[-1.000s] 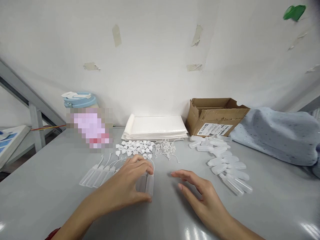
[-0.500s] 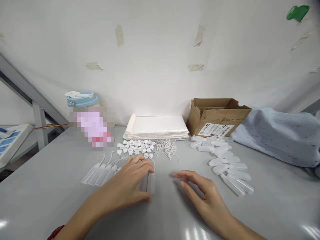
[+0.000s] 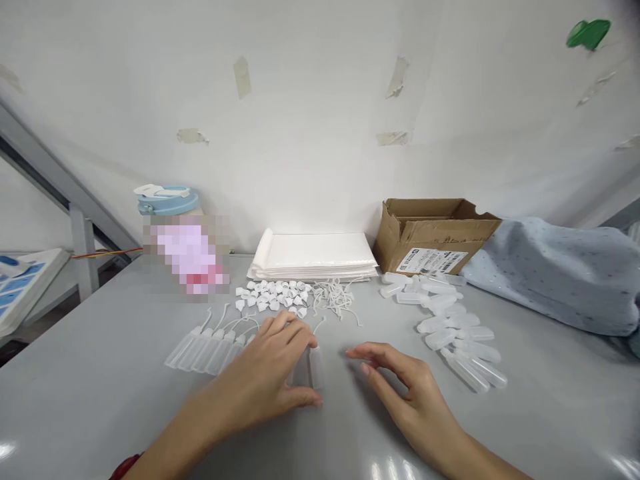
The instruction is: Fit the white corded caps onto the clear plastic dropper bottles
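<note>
My left hand (image 3: pixel 280 367) spans a small translucent plastic squeeze bottle (image 3: pixel 317 368) lengthwise, fingertips at its neck end and thumb at its base. This bottle lies at the right end of a row of similar bottles (image 3: pixel 200 350) with thin white cords at their necks; my hand hides part of the row. To the right, my right hand (image 3: pixel 410 393) is over the table with fingers curved and apart, holding nothing. Beyond the hands lie a cluster of small white caps (image 3: pixel 273 293) and a tangle of white cords (image 3: pixel 335 297).
More loose bottles (image 3: pixel 460 327) lie scattered at the right. At the back are a stack of white padded envelopes (image 3: pixel 315 250), an open cardboard box (image 3: pixel 435 233) and a light blue cloth (image 3: pixel 555 273). A blue-lidded container (image 3: pixel 167 200) stands back left, beside a blurred-out patch.
My left hand has shifted slightly right, and the bottle between its fingers and thumb has moved along with it. My right hand has stayed in place.
</note>
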`<state>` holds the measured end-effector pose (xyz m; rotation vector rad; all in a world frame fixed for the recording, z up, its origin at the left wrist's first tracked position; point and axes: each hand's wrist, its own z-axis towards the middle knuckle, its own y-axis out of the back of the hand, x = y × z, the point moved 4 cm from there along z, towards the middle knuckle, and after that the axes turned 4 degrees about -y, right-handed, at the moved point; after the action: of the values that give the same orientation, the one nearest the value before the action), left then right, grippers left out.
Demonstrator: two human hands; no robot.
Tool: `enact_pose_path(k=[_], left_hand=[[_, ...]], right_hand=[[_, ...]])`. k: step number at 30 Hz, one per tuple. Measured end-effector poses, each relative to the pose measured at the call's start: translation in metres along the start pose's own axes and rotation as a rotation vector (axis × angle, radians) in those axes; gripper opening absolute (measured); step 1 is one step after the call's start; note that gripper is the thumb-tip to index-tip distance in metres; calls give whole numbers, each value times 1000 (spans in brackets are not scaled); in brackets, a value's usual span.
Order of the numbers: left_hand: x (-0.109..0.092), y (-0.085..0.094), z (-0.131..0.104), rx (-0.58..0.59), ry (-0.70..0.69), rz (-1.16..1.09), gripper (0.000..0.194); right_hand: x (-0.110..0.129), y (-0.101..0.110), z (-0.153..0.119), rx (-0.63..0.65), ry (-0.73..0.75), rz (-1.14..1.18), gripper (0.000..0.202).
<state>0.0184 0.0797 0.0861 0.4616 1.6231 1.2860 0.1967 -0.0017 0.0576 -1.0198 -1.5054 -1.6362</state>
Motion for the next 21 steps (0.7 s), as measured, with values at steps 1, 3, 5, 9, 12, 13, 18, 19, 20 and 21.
enact_pose_path(k=[1,3,5,9,12,13,18,19,20,21], left_hand=[[-1,-2,1,-10,-15,16,42],[-4,-5,3,-22,-30,47,42],[-5,-8,5,-24,-35,76,43],[-8,-13,7,-39,-35,121,46],[-10,-15,7,-36,-51,129,45],[-11,-15,6,-35,-55,132,43],[-8,-13,5,-50,-48,132,37],[-7,-13,5,-48,-42,125,37],[-6,-13,4,-42,-36,116,38],[-6,-13,4,-34,-31,105,39]], right_hand=[[0,0,0,-2,3,-2,22],[0,0,0,-3,11,-13,22],[0,0,0,6,23,-42,23],[4,-5,-1,85,156,-126,28],[8,-9,-2,144,274,-141,33],[8,-10,-3,155,292,-143,34],[10,-9,-4,134,308,-142,33],[10,-9,-4,129,308,-141,33],[10,-9,-4,125,307,-141,32],[10,-9,-4,125,307,-142,32]])
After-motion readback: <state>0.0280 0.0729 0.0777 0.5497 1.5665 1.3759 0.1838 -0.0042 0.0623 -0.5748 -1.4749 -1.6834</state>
